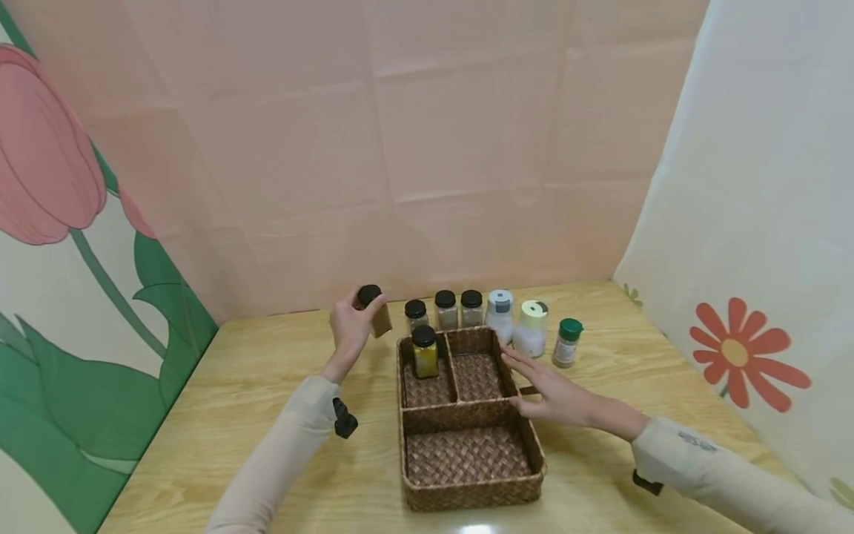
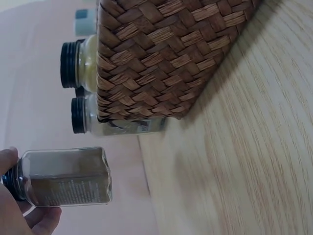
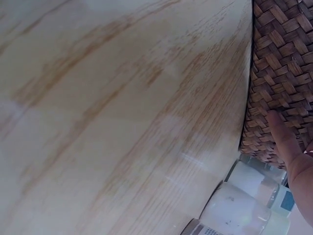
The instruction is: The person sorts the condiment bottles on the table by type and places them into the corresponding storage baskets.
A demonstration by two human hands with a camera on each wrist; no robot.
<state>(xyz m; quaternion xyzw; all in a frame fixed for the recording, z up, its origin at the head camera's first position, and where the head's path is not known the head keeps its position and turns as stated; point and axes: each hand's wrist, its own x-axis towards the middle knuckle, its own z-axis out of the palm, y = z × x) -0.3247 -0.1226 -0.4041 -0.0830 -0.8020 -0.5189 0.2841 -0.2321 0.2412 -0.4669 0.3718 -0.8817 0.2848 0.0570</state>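
Observation:
My left hand (image 1: pixel 351 324) grips a glass spice jar (image 2: pixel 68 177) near its black lid, with the fingers around its upper part. Brown powder fills part of this jar, and it is held above the table, left of the woven basket (image 1: pixel 472 495). Three compartments divide the basket; a jar of yellow powder (image 1: pixel 425 361) with a black lid stands in its back left one. Against the basket's right side rests my right hand (image 1: pixel 557 393), its fingers extended. One straight finger (image 3: pixel 283 139) lies along the woven outer wall in the right wrist view.
Behind the basket stand several black-lidded jars (image 1: pixel 445 311). To their right are a white bottle with a blue-grey cap (image 1: pixel 500 315), another with a yellow cap (image 1: pixel 531 330), and a small green-capped shaker (image 1: pixel 566 343). A pink cloth (image 1: pixel 414 148) hangs at the wooden table's back edge.

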